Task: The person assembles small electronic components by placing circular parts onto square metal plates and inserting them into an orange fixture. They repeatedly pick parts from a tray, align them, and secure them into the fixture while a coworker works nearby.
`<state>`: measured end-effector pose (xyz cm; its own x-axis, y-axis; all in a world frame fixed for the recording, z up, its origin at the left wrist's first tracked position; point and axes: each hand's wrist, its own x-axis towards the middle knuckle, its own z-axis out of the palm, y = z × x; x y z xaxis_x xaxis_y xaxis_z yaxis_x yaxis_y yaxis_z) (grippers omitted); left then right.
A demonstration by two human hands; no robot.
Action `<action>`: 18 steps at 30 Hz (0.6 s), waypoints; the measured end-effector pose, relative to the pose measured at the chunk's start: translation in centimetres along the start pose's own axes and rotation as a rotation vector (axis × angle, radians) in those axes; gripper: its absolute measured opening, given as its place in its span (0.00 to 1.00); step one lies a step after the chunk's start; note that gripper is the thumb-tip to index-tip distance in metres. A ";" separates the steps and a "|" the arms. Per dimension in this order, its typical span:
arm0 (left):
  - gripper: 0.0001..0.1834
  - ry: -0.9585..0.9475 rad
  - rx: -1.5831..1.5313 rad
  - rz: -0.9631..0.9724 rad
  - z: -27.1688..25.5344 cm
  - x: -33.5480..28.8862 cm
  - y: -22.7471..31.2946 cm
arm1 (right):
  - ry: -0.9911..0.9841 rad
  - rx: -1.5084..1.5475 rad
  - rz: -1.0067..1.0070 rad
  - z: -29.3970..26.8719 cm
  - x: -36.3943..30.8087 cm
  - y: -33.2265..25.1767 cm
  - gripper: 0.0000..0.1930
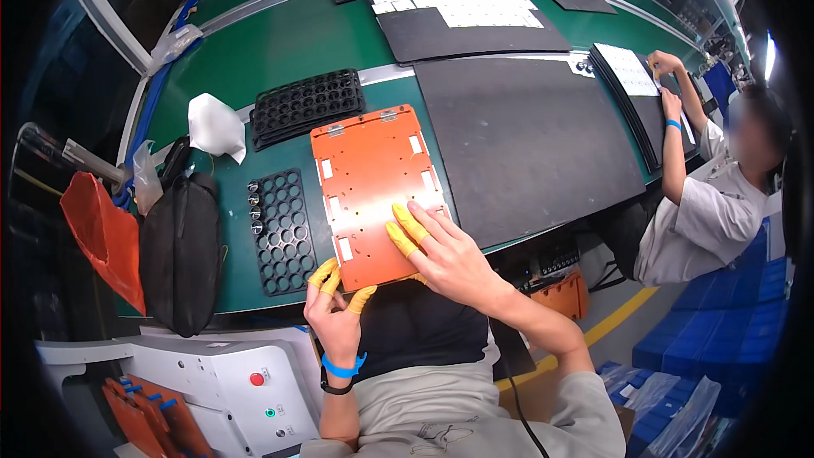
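Observation:
In front of me an orange hinged plate (373,178) lies at the table's near edge, with metal hinges at its far end and white patches along its sides. My left hand (333,318), in yellow finger cots, grips its near left corner. My right hand (449,259) rests on top with its fingers stretched flat over the surface; a yellow-tipped digit shows at the near edge. Left of the plate is a black tray with round holes (286,242), with several small shiny round parts (255,208) along its left side. Behind it sits a stack of black trays (307,106).
A large black board (526,144) covers the table to the right. A black bag (182,246), an orange sack (103,233) and a white bag (215,125) lie left. At right, a person (712,195) handles white sheets on black boards. A grey machine (229,390) stands lower left.

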<state>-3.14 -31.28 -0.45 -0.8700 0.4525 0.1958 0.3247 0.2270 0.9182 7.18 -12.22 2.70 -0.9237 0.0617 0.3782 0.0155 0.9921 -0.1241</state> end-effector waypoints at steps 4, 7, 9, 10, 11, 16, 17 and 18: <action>0.28 -0.016 0.023 0.037 0.0 0.2 -0.2 | -0.003 -0.094 -0.048 -1.3 0.6 0.0 0.30; 0.28 0.003 0.049 0.035 -0.3 -0.1 -0.3 | 0.118 -0.031 -0.085 -5.2 3.6 0.4 0.26; 0.27 0.002 0.026 0.042 -0.4 -0.1 -0.1 | 0.120 -0.012 -0.136 -7.5 6.1 1.9 0.29; 0.27 0.008 0.036 0.047 -0.4 -0.1 -0.2 | 0.119 0.033 -0.139 -8.3 7.5 3.0 0.30; 0.27 0.002 0.042 0.056 -0.3 0.0 -0.4 | 0.229 0.161 -0.101 -9.0 9.3 4.4 0.29; 0.26 0.008 0.008 0.041 0.0 0.0 0.3 | 0.689 0.817 0.328 -10.1 17.1 7.2 0.27; 0.26 0.022 0.011 0.059 0.0 0.0 0.2 | 0.762 0.892 0.305 -8.6 18.5 8.6 0.27; 0.26 0.028 0.007 0.061 0.1 -0.1 -0.1 | 0.765 0.965 0.360 -7.1 19.7 9.4 0.25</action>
<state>-3.07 -31.26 -0.55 -0.8587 0.4411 0.2608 0.3798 0.2064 0.9017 -8.15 -0.92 15.51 -0.4665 0.6734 0.5734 -0.3619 0.4462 -0.8185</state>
